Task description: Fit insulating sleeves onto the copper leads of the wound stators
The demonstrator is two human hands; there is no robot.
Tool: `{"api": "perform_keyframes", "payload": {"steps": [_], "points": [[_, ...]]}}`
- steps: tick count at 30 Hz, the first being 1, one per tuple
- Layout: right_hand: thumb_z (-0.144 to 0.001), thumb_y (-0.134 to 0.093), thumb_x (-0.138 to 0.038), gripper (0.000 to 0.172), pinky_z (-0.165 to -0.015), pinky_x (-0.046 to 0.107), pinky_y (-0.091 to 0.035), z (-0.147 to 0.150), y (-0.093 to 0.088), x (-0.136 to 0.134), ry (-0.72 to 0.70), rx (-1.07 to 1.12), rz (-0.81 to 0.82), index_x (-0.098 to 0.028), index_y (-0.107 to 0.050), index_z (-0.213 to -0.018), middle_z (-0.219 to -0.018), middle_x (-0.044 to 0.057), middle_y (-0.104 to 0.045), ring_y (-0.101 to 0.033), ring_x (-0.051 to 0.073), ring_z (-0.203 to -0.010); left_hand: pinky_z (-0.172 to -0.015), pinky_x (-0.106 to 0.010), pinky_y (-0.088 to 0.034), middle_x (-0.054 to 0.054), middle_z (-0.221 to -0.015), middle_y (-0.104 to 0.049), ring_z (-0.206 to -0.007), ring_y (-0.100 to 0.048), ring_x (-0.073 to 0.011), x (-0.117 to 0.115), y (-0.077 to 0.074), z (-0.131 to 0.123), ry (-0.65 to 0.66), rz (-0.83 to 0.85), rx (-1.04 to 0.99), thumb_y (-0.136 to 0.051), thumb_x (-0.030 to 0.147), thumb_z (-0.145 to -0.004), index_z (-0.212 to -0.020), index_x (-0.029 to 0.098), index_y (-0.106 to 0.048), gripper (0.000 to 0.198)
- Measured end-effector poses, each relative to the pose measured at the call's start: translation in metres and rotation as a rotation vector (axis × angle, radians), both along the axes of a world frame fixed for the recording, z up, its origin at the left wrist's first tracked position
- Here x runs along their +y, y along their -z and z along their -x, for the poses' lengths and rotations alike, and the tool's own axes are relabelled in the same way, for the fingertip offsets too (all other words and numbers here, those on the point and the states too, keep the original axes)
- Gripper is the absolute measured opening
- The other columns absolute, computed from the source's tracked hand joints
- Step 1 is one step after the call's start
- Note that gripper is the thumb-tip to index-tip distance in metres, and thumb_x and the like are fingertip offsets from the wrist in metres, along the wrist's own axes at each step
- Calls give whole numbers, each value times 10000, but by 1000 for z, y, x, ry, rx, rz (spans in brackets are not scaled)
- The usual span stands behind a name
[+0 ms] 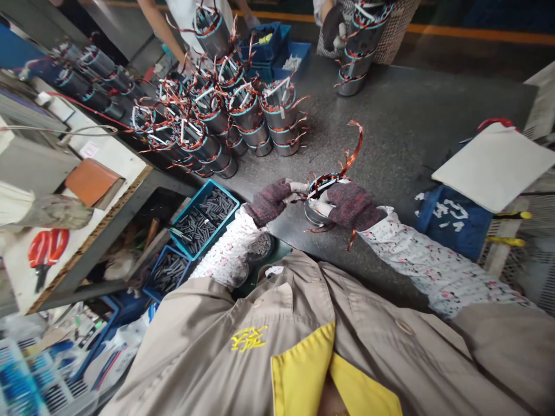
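**A:** Where is our copper-wound motor stator (315,212) now?

**B:** Between our hands, low over the worktop (403,127). Whether it touches down, we cannot tell.

**A:** And how do our hands stand?

**B:** Our gloved right hand (353,206) is clenched around the stator's side, and our gloved left hand (269,202) is grasping its upper rim.

**A:** What do we have around the stator?

**B:** Beyond it stand stacks of wound stators (247,112). To its left sits a blue crate (203,219) of dark sticks, and to its right lies a white board (489,164).
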State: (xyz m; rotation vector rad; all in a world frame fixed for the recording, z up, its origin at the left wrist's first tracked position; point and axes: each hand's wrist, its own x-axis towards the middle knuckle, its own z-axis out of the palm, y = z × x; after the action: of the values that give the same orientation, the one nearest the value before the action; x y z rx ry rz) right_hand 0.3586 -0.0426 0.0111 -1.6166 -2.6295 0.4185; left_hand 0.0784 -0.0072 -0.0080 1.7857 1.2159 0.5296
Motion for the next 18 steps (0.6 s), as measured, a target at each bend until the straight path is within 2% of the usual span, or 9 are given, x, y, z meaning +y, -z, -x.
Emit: {"api": "perform_keyframes", "payload": {"steps": [4, 7, 9, 14, 18], "points": [[-1240, -687, -369, 399, -1110, 434, -574, 5, -9, -1, 12, -70, 45, -119, -995, -1282, -1323, 195, -943, -852, 387, -1314, -1079, -510, -729, -148, -1152, -931, -1098, -883, -352, 3, -2, 3, 9, 131, -215, -974, 418, -1035, -1358, 195, -982, 393], [-1287, -636, -470, 508, -1116, 453, -573, 8, -16, -3, 11, -92, 70, -120, -1004, -1302, -1316, 212, -939, -846, 402, -1312, -1059, -498, -727, -146, -1148, -931, -1072, -884, -334, -4, 2, 6, -70, 176, -299, -972, 384, -1048, -1337, 180, -977, 354], [-1297, -616, -505, 539, -1097, 440, -565, 8, -16, -3, 13, -107, 72, -139, -1011, -1298, -1287, 204, -941, -844, 382, -1271, -1058, -489, -726, -149, -1156, -933, -1075, -880, -324, -7, 3, 7, -79, 201, -334, -951, 372, -1063, -1321, 167, -972, 331], [-1255, -694, -477, 449, -1112, 414, -590, 5, -9, 1, -5, -56, 31, -177, -1026, -1224, -1220, 159, -957, -863, 342, -1219, -1030, -470, -725, -153, -1127, -920, -1036, -878, -299, -2, 3, 8, -9, 253, -313, -945, 407, -1076, -1281, 177, -974, 310], [-1233, -688, -415, 402, -1148, 474, -670, 2, -9, 1, -8, -84, 44, -208, -1033, -1237, -1243, 169, -957, -890, 393, -1289, -1036, -457, -725, -147, -1145, -930, -1065, -889, -312, 12, 6, -7, 156, 174, -230, -955, 360, -1055, -1217, 217, -992, 219]]}}
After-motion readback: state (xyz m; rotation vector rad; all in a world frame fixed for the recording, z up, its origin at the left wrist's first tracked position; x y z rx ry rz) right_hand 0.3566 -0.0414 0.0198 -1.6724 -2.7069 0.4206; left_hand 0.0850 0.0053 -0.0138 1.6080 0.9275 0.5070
